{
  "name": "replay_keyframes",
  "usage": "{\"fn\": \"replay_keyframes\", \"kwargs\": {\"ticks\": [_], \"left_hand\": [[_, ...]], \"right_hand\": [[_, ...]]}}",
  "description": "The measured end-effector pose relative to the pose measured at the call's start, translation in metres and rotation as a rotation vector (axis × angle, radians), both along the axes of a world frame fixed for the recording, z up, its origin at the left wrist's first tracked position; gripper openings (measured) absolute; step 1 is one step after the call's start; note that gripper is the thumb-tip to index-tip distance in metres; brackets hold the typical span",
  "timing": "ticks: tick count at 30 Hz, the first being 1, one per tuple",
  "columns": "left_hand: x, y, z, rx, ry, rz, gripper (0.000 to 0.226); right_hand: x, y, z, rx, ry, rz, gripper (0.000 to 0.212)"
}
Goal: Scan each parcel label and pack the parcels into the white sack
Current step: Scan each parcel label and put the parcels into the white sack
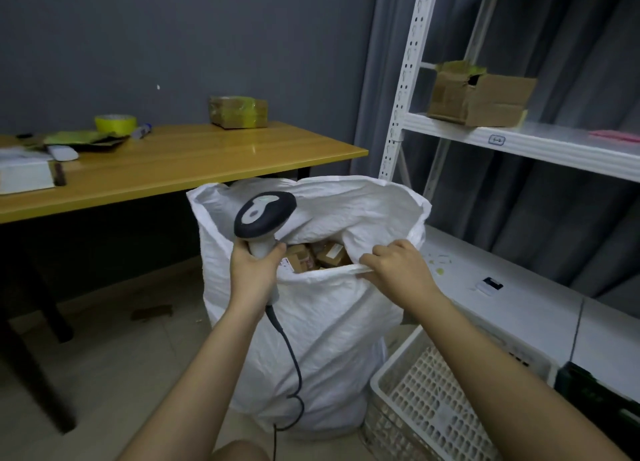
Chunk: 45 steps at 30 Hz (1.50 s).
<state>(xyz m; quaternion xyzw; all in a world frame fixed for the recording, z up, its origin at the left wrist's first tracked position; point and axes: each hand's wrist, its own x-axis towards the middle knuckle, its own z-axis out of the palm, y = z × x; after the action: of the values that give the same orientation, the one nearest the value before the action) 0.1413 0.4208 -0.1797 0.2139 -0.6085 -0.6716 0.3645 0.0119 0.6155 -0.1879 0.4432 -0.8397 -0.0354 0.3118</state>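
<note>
Beside the tabletop's (180,163) right corner, on the tiled floor, a white sack (322,325) stands upright with its mouth open toward the camera. The right hand (394,266) pinches the sack's near rim, fingers curled over the folded edge. The left hand (254,270) grips the handle of a barcode scanner (265,215) (its cable trails down across the sack's front), handle upright and head aimed away, toward the sack's far wall. Brown parcels (311,256) lie inside the sack, just below the rim. At the tabletop's far edge sits a taped parcel (238,111); a roll of yellow tape (115,123) sits further left. An opened cardboard box (479,95) rests on the white shelf (554,145) at right, and a white plastic crate (426,401) stands on the floor by the sack.
</note>
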Motion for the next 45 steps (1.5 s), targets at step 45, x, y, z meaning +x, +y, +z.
{"fn": "replay_keyframes", "kwargs": {"ticks": [45], "left_hand": [[0.032, 0.141, -0.027, -0.324, 0.008, -0.400, 0.051]], "right_hand": [[0.106, 0.117, -0.025, -0.885, -0.879, -0.288, 0.068]]}}
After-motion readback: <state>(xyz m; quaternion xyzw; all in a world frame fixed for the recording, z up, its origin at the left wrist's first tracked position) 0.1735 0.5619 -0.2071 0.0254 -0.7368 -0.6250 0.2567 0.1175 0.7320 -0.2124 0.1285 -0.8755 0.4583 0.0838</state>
